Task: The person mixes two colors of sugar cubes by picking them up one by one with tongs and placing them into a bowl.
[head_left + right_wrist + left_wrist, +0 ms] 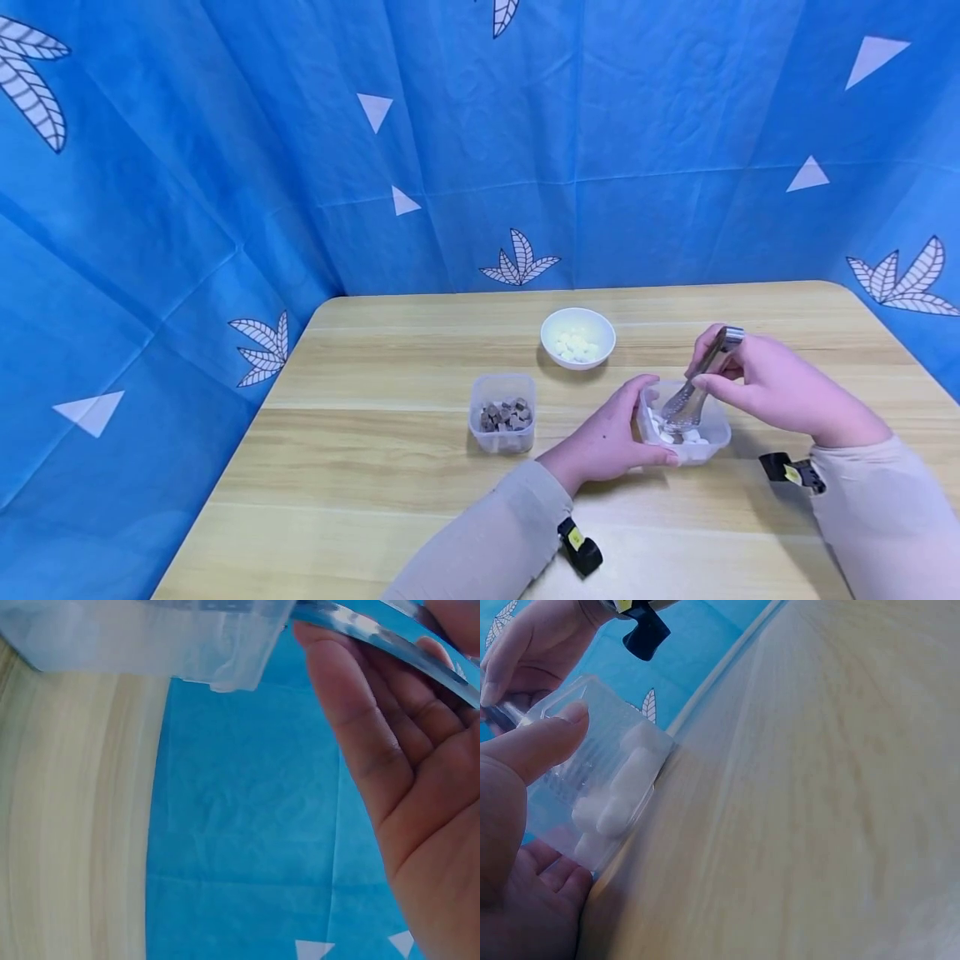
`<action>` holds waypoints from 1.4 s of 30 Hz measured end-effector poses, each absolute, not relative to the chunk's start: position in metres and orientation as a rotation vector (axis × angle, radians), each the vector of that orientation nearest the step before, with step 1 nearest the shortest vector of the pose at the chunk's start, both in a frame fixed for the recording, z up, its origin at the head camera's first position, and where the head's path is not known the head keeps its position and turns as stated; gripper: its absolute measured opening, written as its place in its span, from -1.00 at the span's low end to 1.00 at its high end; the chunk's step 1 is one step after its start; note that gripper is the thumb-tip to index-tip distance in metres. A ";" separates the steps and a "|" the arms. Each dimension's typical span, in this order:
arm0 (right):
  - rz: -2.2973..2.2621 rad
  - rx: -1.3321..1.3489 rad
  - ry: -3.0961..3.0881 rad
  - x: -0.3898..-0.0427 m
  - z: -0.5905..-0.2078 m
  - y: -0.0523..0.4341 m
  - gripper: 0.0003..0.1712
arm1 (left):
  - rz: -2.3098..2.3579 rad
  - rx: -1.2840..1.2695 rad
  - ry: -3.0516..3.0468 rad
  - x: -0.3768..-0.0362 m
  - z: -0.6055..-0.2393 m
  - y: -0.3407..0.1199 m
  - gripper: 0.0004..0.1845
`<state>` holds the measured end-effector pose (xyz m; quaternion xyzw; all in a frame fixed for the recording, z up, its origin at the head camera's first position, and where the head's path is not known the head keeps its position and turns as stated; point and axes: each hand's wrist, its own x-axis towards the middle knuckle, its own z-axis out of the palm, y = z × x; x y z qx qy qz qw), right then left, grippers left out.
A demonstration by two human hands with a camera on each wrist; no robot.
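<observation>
My left hand (pixel 611 437) grips a clear plastic tub (pixel 708 450) from its left side, with the thumb along the near wall. Rounded white pieces (pixel 613 814) lie in the bottom of this tub, seen through its wall in the left wrist view. Between thumb and fingers, my right hand (pixel 776 387) holds metal tongs (pixel 707 360) at a slant. Their broad perforated ends reach down into the tub, among the white pieces. Part of the tongs also shows in the right wrist view, crossing the fingers (pixel 375 727).
A second clear tub (pixel 482 390) holding small brown chunks (pixel 506 415) stands left of my left hand. Behind stands a white bowl (pixel 551 337) with pale pieces (pixel 576 346) inside. The wooden table (pixel 360 467) ends at a blue patterned cloth (pixel 465 192).
</observation>
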<state>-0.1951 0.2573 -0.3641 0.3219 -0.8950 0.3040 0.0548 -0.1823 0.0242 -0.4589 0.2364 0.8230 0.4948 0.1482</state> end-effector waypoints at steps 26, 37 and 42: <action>1.359 0.638 -2.323 -0.221 -0.320 0.236 -0.76 | 1.422 0.692 2.372 -0.182 -0.456 0.025 0.07; 1.130 0.634 -2.532 -0.274 -0.315 0.200 -0.78 | 1.448 0.710 2.353 -0.183 -0.460 0.023 0.04; 1.133 0.621 -2.583 -0.285 -0.319 0.194 -0.74 | 1.455 0.721 2.350 -0.182 -0.460 0.024 0.05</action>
